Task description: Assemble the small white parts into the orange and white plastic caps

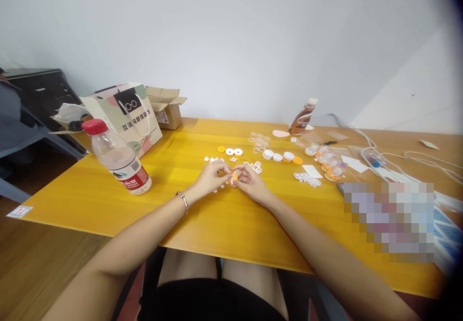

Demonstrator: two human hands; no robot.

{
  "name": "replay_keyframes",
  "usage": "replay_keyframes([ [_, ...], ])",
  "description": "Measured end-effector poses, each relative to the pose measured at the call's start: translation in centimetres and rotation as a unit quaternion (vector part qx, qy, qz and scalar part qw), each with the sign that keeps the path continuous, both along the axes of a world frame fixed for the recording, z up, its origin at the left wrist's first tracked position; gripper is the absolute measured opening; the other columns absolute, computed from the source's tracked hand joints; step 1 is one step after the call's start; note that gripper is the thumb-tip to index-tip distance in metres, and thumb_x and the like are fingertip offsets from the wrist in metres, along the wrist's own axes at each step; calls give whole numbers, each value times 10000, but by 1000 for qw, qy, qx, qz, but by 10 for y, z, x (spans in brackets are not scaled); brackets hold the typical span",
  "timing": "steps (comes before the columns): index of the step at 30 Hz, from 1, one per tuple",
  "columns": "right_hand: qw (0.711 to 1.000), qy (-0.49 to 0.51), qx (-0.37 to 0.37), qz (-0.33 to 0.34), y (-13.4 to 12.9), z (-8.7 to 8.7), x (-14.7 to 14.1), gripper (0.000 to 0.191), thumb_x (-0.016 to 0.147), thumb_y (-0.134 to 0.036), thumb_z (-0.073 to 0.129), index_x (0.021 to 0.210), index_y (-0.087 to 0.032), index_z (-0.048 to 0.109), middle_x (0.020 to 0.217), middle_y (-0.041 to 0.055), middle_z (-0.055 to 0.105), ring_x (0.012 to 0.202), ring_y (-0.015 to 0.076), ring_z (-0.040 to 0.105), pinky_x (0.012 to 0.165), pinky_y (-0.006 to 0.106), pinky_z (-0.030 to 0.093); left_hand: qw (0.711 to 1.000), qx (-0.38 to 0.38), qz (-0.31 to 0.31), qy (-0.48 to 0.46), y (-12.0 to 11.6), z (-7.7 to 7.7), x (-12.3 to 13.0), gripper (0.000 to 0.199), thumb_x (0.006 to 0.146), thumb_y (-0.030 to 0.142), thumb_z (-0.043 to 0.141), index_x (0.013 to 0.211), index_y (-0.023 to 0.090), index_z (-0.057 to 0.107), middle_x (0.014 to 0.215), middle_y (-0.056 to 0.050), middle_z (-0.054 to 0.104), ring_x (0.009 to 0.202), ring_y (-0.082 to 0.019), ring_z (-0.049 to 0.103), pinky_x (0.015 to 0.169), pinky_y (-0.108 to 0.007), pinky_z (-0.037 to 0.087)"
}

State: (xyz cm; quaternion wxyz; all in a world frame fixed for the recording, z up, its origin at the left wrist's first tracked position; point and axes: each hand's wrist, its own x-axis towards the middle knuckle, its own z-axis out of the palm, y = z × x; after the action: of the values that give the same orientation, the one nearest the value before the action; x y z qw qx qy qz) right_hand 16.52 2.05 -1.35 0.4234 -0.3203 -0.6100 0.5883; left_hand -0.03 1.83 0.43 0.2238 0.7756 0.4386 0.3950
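My left hand [212, 178] and my right hand [250, 182] meet over the yellow table. Between their fingertips they pinch a small orange round piece [233, 179], partly covered by the fingers. Small white pieces [216, 160] lie around the hands, with white openwork discs [255, 167] just beyond the right one. Behind the hands sits a short row of a yellow ring and two white round caps [229, 152]. Further right is another row of white round caps [278, 157] ending in an orange one [297, 160]. Clear rings [259, 141] are heaped behind these.
A red-capped water bottle [121, 162], a paper bag [139, 128] and a cardboard box [170, 111] stand at left. On the right are a brown drink bottle [303, 117], clear-and-orange round containers [327, 162], flat white pieces [307, 180], cables [365, 138] and a pixelated item [394, 220].
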Motion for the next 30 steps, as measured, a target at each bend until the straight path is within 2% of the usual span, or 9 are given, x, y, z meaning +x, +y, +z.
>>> replay_keyframes([
  [9,1000,14,-7,-4,-2,4,-1,343,632,-252,655,893,-237,432,681,-65,505,630,92,567,687,285,475,997,-59,-9,-51,0,-3,2,138,729,250,569,686,121,591,769,-52,641,733,-129,589,711,-260,472],
  [21,1000,18,-15,0,-2,2,0,355,626,-232,661,893,-240,428,684,-69,495,623,83,552,667,265,461,998,-53,0,-45,-4,1,4,124,728,225,566,677,113,581,721,-37,624,625,-99,579,583,-213,485],
  [26,1000,11,-7,-1,0,-1,-1,351,624,-211,666,887,-239,436,664,-77,485,602,69,541,636,234,449,997,-57,8,-51,-1,-3,2,116,705,230,590,683,122,551,699,-18,605,626,-103,578,587,-222,482],
  [30,999,26,-18,7,-1,-1,-1,343,634,-222,665,892,-238,440,667,-76,493,611,69,552,671,246,465,996,-60,5,-68,1,-6,1,119,681,217,611,682,125,536,717,-18,601,680,-115,586,642,-239,480],
])
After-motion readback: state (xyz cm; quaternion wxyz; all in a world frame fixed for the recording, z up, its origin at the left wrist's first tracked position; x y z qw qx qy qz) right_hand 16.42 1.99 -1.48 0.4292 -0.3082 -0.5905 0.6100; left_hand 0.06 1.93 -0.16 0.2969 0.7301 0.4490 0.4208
